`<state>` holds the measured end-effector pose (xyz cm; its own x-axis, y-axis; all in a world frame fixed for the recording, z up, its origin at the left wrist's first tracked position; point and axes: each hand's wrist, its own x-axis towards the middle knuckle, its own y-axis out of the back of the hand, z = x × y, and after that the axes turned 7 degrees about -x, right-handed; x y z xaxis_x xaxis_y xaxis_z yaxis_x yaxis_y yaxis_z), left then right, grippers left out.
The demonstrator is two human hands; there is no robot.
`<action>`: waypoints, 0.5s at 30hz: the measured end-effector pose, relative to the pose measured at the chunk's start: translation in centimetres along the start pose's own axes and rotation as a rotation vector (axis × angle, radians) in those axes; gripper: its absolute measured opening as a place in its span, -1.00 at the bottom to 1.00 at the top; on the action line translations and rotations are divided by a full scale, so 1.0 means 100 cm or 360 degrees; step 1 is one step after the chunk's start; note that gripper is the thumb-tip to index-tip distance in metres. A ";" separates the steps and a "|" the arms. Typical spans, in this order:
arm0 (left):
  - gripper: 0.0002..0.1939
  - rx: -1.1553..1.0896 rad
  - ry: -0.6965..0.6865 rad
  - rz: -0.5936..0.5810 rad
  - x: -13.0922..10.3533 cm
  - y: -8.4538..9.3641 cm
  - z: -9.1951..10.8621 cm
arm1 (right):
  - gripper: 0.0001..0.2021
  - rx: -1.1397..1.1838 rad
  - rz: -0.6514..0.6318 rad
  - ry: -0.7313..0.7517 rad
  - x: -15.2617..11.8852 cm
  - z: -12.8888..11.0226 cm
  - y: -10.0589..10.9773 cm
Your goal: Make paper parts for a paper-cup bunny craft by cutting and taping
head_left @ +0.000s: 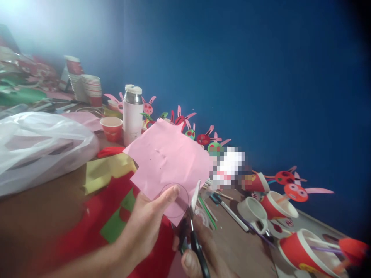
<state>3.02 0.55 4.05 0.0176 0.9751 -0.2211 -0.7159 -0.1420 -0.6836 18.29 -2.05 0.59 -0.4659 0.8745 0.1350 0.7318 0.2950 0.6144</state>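
A large pink paper sheet with notched edges is pinched in my left hand, the thumb lying on top. Near that thumb a circle is drawn on the paper. My right hand is closed round the black handles of a pair of scissors. The scissor blades are at the paper's lower right edge, to the right of the circle. The fingers of my left hand under the sheet are hidden.
Red paper, yellow paper and a plastic bag lie left. Behind stand a bottle and stacked cups. A mug, pens and red cups with paper figures are right, by a blue wall.
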 end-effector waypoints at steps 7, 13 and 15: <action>-0.71 0.0071 0.0086 -0.0146 0.001 0.004 -0.003 | -0.42 0.0006 0.0044 0.0008 -0.009 0.013 -0.007; -0.72 0.0078 0.0209 -0.0096 -0.005 -0.005 0.011 | -0.48 0.0404 0.0283 -0.0040 -0.020 0.020 -0.029; -0.74 0.0080 0.0200 -0.0094 -0.006 -0.006 0.013 | -0.45 0.0462 0.0342 -0.0163 -0.023 0.017 -0.033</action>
<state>2.58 0.31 5.47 0.1460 0.9520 -0.2689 -0.7449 -0.0731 -0.6631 17.77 -4.35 -3.10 -0.2448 0.9580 0.1496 0.9249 0.1844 0.3326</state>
